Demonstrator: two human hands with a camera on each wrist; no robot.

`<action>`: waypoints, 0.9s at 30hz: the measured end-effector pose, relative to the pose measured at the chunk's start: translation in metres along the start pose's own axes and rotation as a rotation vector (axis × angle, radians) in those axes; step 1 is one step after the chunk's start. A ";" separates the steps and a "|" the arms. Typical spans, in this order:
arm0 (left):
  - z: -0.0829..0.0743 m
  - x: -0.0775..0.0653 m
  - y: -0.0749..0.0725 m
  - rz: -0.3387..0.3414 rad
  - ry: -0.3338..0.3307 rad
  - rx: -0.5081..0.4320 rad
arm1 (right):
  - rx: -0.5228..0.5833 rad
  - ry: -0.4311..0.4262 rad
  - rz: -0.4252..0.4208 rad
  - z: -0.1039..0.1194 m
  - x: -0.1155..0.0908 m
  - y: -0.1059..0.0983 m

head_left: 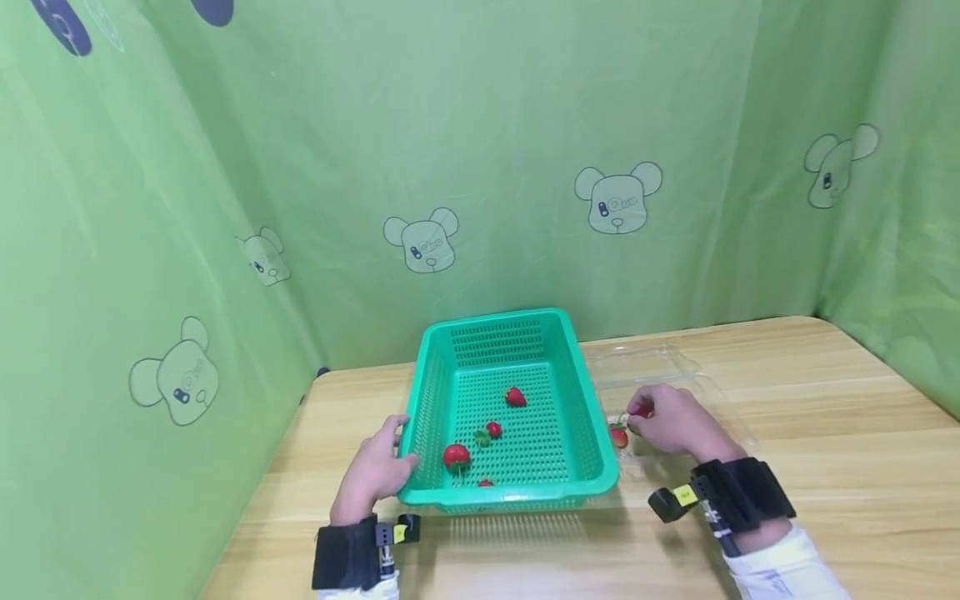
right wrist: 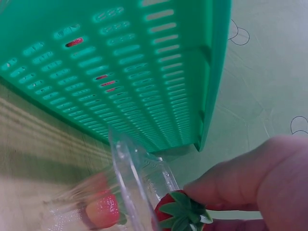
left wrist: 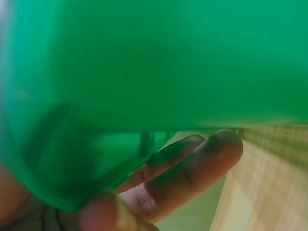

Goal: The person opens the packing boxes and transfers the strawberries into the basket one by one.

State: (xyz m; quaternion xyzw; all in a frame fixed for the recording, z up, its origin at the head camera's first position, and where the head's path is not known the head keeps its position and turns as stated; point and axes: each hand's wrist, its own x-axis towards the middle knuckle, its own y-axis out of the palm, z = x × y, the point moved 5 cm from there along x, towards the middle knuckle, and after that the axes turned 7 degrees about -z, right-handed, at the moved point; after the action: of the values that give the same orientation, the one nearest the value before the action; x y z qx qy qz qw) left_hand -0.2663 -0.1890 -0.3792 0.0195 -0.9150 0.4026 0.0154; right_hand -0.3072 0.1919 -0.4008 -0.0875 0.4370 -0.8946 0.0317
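My left hand [head_left: 377, 468] grips the near left corner of a green plastic basket [head_left: 596, 408]. In the left wrist view its fingers [left wrist: 192, 180] curl under the basket's rim [left wrist: 53, 195]. Several strawberries, one of them large [head_left: 456, 456], lie spread over the basket's slotted floor. Right of the basket, my right hand [head_left: 675, 423] pinches a strawberry [right wrist: 168, 208] between thumb and finger, its green leaves facing the wrist camera. That hand is at a clear plastic box [right wrist: 127, 180], with another strawberry [right wrist: 103, 211] seen through its wall.
The basket and box share a light wooden table [head_left: 847, 392]. Behind and to the left hangs a green curtain [head_left: 510, 167] printed with bear heads. The clear box [head_left: 720, 400] lies right against the basket's right side, partly hidden by my right hand.
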 end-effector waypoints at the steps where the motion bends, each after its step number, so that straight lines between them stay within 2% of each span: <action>1: 0.000 0.000 0.000 0.000 -0.002 0.001 | 0.008 0.002 0.000 0.000 -0.001 0.000; 5: 0.002 -0.001 0.000 -0.001 -0.010 0.003 | 0.011 0.003 -0.012 0.003 0.000 -0.001; 11: -0.002 0.005 -0.001 -0.013 0.007 -0.008 | -0.022 -0.047 -0.089 0.009 0.007 -0.013; 14: 0.000 0.005 0.000 -0.013 -0.009 0.004 | -0.022 -0.062 -0.089 0.012 0.007 -0.014; 27: 0.002 0.004 0.002 -0.010 0.002 0.015 | 0.004 -0.063 -0.117 0.018 0.000 -0.016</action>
State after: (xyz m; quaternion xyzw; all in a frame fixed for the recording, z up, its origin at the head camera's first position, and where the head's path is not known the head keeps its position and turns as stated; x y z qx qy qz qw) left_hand -0.2699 -0.1893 -0.3817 0.0238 -0.9118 0.4095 0.0181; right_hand -0.3034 0.1880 -0.3772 -0.1410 0.4283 -0.8926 -0.0065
